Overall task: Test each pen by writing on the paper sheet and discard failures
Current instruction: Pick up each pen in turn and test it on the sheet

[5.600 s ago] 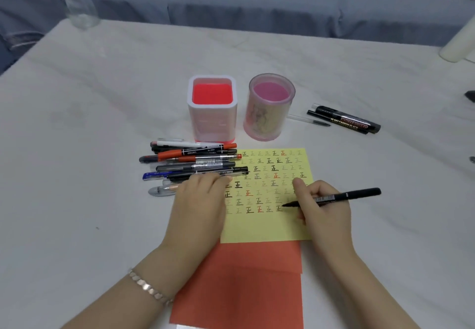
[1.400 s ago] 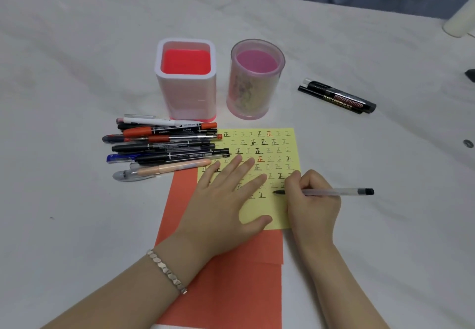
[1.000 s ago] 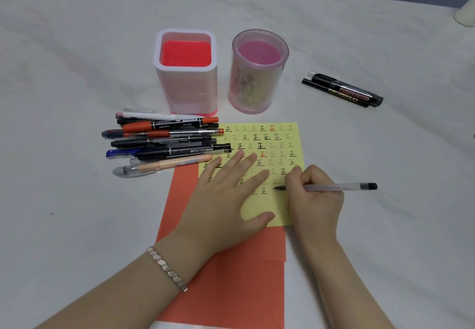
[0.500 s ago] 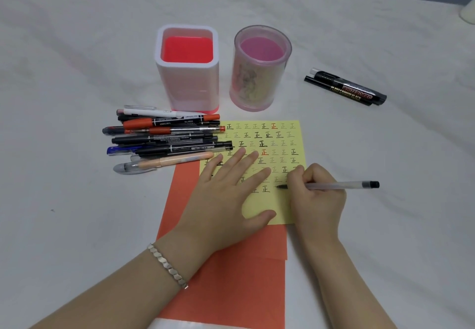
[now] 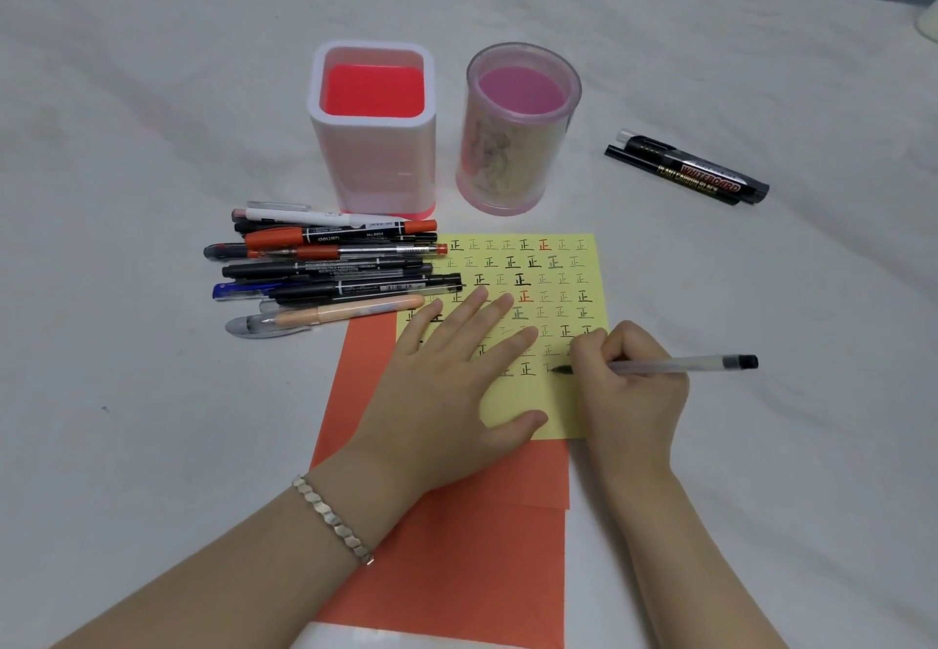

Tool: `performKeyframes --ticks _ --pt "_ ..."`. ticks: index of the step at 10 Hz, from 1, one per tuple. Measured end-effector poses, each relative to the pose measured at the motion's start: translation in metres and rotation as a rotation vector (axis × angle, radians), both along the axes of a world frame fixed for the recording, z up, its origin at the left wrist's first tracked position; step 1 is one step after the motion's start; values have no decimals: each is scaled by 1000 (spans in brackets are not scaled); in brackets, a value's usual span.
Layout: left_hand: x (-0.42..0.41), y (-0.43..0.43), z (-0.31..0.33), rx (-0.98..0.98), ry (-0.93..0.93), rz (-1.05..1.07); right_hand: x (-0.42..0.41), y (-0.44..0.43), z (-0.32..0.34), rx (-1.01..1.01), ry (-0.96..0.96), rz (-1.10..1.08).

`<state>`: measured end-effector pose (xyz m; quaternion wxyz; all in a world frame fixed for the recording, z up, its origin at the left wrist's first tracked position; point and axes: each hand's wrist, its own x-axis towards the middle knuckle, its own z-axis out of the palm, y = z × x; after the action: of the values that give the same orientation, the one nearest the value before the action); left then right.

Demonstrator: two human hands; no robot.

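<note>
**Caller:** What is on the left of the white marbled desk (image 5: 152, 90)?

**Describer:** A heap of about ten mixed pens (image 5: 330, 268), black, orange, blue and peach, lying side by side. It sits at nine o'clock from the yellow paper sheet (image 5: 553, 394), and some pen ends overlap the sheet's left edge.

**Caller:** And the hands?

**Describer:** The left hand (image 5: 446, 384), with a silver link bracelet (image 5: 332, 519) at the wrist, lies flat with fingers spread, pressing on the sheet. The sheet rests on orange paper sheets (image 5: 457, 547). The right hand (image 5: 629, 394), at four o'clock on the sheet, has its fingers curled round a clear-barrelled, black-capped pen (image 5: 680, 365). The pen's tip touches the sheet beside rows of written characters.

**Caller:** And behind them?

**Describer:** At twelve o'clock stand a square white pen holder with a red inside (image 5: 373, 126) and a round pink translucent holder (image 5: 517, 126). At two o'clock, two black markers (image 5: 690, 171) lie together.
</note>
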<state>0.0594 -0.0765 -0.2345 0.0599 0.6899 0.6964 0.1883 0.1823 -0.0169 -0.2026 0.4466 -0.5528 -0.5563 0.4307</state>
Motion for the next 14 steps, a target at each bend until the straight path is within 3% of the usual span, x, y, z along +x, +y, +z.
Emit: performKeyframes --ticks 2,8,10,13,14 --pt "0 0 0 8 -1 0 2 0 2 -18 60 -27" --pt "0 0 1 -12 2 -3 1 1 -5 32 -35 25" --pt "0 0 1 -15 -3 -9 2 -1 -2 42 -21 -52" --pt "-1 0 1 -41 -10 -6 5 2 8 -84 111 -121" --pt "-1 -1 1 -53 -52 -9 12 4 14 -106 94 -21"
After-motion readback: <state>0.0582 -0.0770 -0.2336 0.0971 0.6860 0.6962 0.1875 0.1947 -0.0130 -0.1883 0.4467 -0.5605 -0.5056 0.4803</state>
